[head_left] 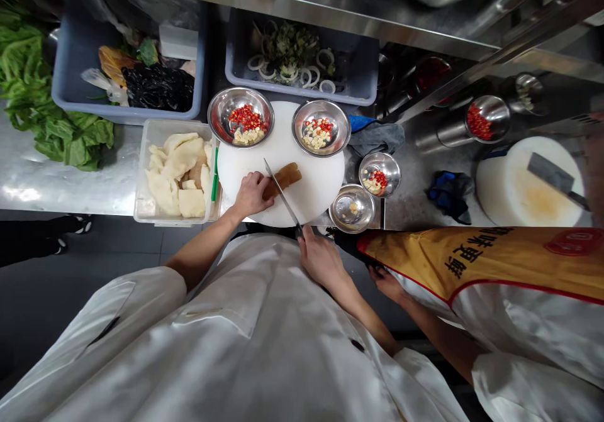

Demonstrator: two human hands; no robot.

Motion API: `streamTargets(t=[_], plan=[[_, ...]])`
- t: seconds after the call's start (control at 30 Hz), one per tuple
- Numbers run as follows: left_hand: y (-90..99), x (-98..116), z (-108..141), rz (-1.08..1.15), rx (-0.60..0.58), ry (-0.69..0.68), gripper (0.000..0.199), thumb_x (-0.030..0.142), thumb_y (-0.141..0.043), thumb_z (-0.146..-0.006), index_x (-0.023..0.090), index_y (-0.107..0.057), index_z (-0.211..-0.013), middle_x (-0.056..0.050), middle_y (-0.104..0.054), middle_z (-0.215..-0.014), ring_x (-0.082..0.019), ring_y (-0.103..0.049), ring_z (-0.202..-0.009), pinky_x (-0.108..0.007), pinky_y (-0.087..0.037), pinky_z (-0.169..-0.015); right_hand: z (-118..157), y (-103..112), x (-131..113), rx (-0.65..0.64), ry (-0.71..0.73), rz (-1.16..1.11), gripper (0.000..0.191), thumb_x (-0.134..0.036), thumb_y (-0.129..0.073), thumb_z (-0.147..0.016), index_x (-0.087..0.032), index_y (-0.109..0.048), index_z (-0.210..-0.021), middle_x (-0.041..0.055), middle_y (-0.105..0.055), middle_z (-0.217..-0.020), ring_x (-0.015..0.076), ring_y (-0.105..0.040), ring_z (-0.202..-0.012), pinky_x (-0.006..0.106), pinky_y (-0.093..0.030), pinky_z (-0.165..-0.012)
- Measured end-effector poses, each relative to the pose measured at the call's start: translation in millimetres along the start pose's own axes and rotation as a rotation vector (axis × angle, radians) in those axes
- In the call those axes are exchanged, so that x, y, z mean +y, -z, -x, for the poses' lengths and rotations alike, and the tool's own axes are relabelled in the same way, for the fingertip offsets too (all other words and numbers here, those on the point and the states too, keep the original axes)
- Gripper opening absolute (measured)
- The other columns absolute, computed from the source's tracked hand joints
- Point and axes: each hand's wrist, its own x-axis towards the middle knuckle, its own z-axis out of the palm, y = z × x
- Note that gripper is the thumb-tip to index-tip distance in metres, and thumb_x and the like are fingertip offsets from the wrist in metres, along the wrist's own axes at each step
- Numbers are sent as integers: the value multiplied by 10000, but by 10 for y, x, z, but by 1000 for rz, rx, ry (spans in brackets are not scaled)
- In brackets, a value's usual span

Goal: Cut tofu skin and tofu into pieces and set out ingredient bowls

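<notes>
A brown, slab-like piece of food [291, 175] lies on a round white cutting board [321, 186]. My left hand [252, 194] holds down its left end with curled fingers. In my right hand [321, 257], closed round the handle at the board's near edge, is a knife [281, 190]. Its blade crosses the brown piece at a slant, close to my left fingertips; whether it has cut into the piece I cannot tell. Two metal bowls, the left one [240, 117] and the right one [321, 127], stand at the board's far edge with chopped red chili and garlic.
A plastic tub [141, 183] of pale pieces stands left of the board, a green-handled tool [215, 180] beside it. Two smaller bowls [380, 174] [352, 208] are on the right. Blue bins [127, 114] line the back. A co-worker's hand [387, 283] is close on my right.
</notes>
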Motion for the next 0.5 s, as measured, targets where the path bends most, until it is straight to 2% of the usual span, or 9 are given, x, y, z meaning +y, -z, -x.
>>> streamTargets(t=[0.13, 0.23, 0.33, 0.5], plan=[[-17, 1, 4, 38, 17, -7, 409, 379, -718, -801, 180, -662, -1154, -173, -561, -1135, -377, -514, -1083, -547, -462, -944, -211, -55, 7, -38, 5, 1, 269, -262, -321, -1117, -148, -501, -1280, 152, -764, -1063, 276, -734, -986, 319, -438, -775], [9, -53, 60, 78, 18, -34, 449, 370, -725, -816, 180, -638, -1213, -171, -572, -1170, -369, -530, -1099, -548, -473, -974, -264, -56, 2, -30, 4, 1, 255, -273, -330, -1121, -157, -496, -1275, 142, -764, -1051, 272, -734, -975, 310, -422, -756], [72, -191, 197, 160, 28, -77, 485, 359, -742, -820, 176, -597, -1244, -165, -579, -1219, -349, -544, -1139, -522, -488, -1020, -150, -33, -34, 6, -4, 1, 259, -291, -325, -1124, -165, -489, -1279, 133, -763, -1021, 270, -735, -946, 304, -403, -730], [142, -405, 445, 224, 62, -65, 412, 319, -733, -825, 185, -579, -1183, -153, -590, -1203, -335, -558, -1175, -497, -503, -1042, 61, -69, -173, 1, 18, -15, 259, -302, -320, -1121, -175, -490, -1270, 122, -763, -1048, 271, -735, -938, 303, -376, -687]])
